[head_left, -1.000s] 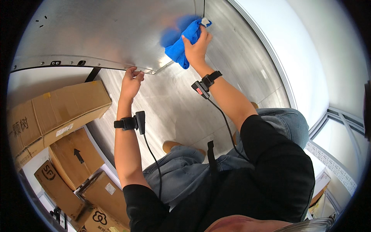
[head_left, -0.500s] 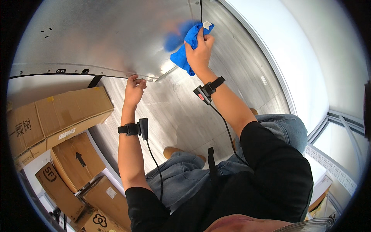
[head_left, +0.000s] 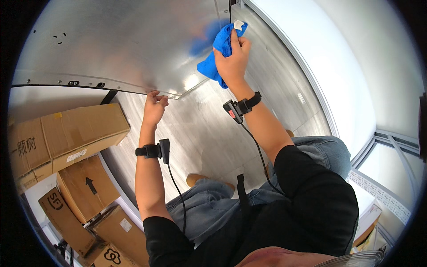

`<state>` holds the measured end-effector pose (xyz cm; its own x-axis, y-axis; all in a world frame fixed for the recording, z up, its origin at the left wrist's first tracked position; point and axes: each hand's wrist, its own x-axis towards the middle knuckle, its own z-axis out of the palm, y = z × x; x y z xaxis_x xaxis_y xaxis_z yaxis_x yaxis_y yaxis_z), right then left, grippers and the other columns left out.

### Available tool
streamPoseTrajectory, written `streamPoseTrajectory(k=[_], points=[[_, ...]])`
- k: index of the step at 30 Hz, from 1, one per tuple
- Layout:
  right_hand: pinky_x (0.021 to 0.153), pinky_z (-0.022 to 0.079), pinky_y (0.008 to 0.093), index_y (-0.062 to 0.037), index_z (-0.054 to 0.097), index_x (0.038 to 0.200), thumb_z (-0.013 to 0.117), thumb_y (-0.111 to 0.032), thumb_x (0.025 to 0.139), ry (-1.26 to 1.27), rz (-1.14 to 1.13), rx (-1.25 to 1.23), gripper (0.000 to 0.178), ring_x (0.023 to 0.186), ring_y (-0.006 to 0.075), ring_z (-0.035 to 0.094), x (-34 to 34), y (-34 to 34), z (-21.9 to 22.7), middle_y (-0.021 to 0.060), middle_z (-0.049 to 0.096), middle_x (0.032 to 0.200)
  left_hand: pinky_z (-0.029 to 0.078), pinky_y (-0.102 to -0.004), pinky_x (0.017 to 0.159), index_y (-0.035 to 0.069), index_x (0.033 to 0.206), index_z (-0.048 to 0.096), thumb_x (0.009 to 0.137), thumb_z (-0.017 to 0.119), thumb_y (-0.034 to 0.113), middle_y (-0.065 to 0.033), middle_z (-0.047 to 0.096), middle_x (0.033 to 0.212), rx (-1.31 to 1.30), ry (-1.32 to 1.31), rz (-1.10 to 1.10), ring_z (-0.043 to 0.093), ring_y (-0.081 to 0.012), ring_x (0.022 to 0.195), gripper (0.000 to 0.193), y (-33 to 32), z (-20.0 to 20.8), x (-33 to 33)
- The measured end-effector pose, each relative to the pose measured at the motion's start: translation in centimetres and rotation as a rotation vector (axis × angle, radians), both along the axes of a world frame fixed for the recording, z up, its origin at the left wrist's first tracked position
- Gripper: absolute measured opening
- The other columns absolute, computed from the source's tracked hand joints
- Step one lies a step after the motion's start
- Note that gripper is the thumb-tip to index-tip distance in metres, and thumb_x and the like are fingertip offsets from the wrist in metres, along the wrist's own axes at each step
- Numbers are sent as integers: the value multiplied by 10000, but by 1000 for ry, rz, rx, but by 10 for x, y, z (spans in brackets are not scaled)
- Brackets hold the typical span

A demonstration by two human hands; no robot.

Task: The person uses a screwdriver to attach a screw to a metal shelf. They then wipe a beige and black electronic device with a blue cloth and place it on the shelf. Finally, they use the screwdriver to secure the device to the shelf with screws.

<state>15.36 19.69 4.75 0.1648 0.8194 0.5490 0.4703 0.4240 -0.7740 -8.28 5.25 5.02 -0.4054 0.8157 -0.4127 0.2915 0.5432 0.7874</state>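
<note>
Currently right hand (head_left: 234,66) closed on bunched blue cloth (head_left: 221,43), fingers wrapped over it; cloth at right edge of shiny metal panel (head_left: 129,44), blue reflection beside. Left hand (head_left: 154,107) half-curled at panel's lower edge near corner, gripping or just touching, can't tell. Long cardboard box (head_left: 84,133) left of it, apart.

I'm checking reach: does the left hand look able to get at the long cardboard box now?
Probably yes: the left hand is at the edge of the metal panel, and nothing visible blocks its way to the long cardboard box, though depth is hard to judge.
</note>
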Motion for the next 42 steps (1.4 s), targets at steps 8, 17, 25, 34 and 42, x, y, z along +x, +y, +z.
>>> streamPoseTrajectory(k=[8,17,25,34,42], points=[[830,409,401,-18,526,1291,758,-88,645,5,1,288,691,960,312,444,3,19,35,164,421,1066,480,-326,735,-27,1285,375,883,620,211,-114,602,1049,32,-10,-5,615,-186,891,528,-2,-7,-3],[792,431,410,-74,568,1269,771,-101,615,-118,-22,233,685,952,336,447,3,16,51,155,429,1025,485,-320,750,-51,1285,369,871,615,171,-137,613,1048,46,-11,20,617,-192,880,530,-3,-2,2],[742,453,397,-89,613,1219,780,-111,599,-196,-35,186,642,950,326,466,6,15,58,126,437,1017,483,-295,769,-108,1270,361,847,614,126,-165,635,1003,54,4,20,618,-195,846,546,-1,5,5],[731,458,401,-97,613,1224,775,-113,612,-236,0,171,633,961,325,466,13,13,63,114,433,1027,489,-354,778,-49,1332,339,883,608,202,-150,601,1108,2,17,-47,618,-218,926,580,0,1,0],[777,435,392,-106,638,1191,744,-90,591,-240,15,259,609,921,318,489,7,11,57,133,474,994,483,-351,778,0,1350,357,883,608,199,-139,605,1105,21,-1,-27,618,-210,927,566,-2,1,2]])
